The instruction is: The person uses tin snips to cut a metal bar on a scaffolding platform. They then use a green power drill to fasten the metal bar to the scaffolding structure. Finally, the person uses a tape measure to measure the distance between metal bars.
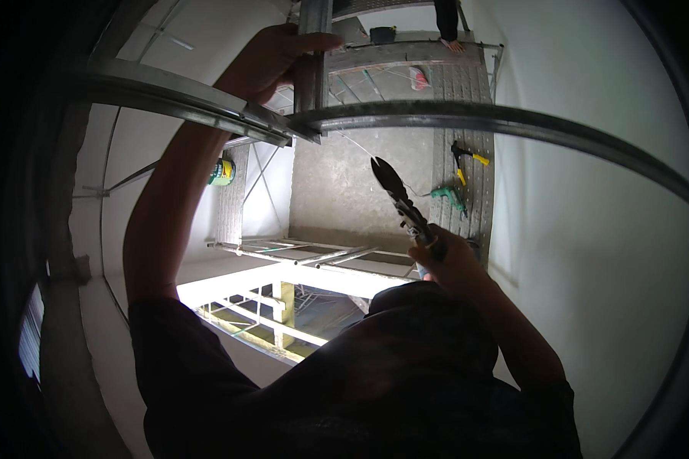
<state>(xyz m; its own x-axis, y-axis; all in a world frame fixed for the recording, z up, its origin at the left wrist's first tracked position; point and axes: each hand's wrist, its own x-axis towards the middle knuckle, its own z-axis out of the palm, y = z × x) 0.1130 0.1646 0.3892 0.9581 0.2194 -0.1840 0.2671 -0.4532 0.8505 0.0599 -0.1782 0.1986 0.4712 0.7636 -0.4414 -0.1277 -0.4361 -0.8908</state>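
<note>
My left hand [269,63] is raised at the upper left, its fingers wrapped round an upright metal stud [309,80]. That stud meets a long horizontal metal track [436,115], which crosses in front of me. Just left of the joint, another length of metal channel [184,103] ends close to the stud. Lower down on the right, my right hand [453,264] grips a pair of tin snips [393,183] by the handles. Their dark jaws point up and left, below the track and apart from it; the tips look slightly parted.
Perforated scaffold planks on the right [467,92] hold a green power drill [448,199] and a yellow-handled tool [465,161]. A green and yellow can [222,172] stands on the left plank. Another person's hand [453,46] rests at the far end, near a black bucket [383,34]. Scaffold bars [306,256] run below.
</note>
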